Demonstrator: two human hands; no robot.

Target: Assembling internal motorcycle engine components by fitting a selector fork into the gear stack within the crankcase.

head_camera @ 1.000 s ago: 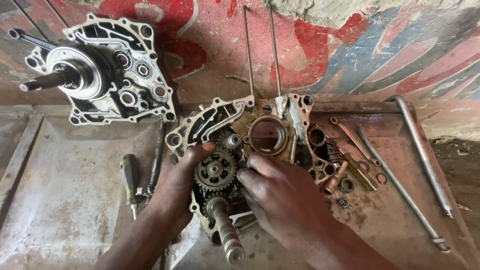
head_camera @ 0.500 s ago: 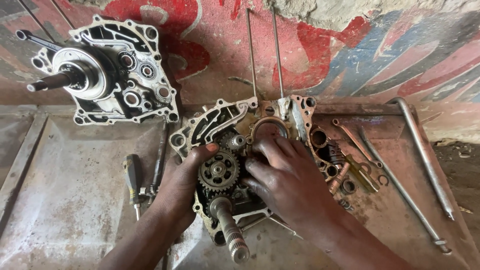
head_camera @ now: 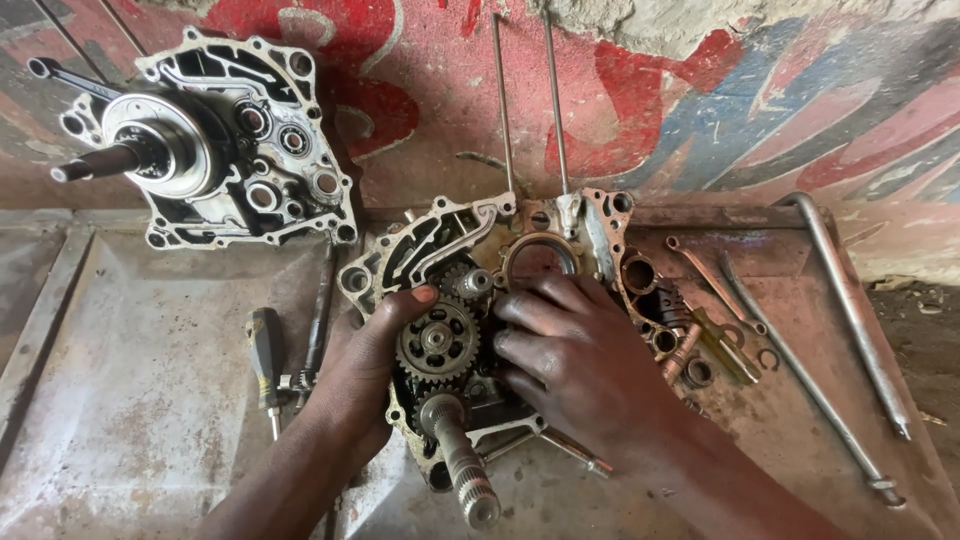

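Gripping the left edge of the engine crankcase half [head_camera: 440, 250], the left hand [head_camera: 365, 365] has its fingers closed on the casing, thumb just beside the gear cluster [head_camera: 437, 343]. Right of those gears, the right hand [head_camera: 580, 365] lies on the casing with fingers spread apart, tips touching the gear side (nothing clamped). A splined shaft [head_camera: 462, 465] juts out below the gears. Left of the crankcase lies a screwdriver [head_camera: 266, 355] on the metal bench [head_camera: 130, 400]; a second crankcase half [head_camera: 215, 145] leans against the painted wall [head_camera: 700, 110] up-left.
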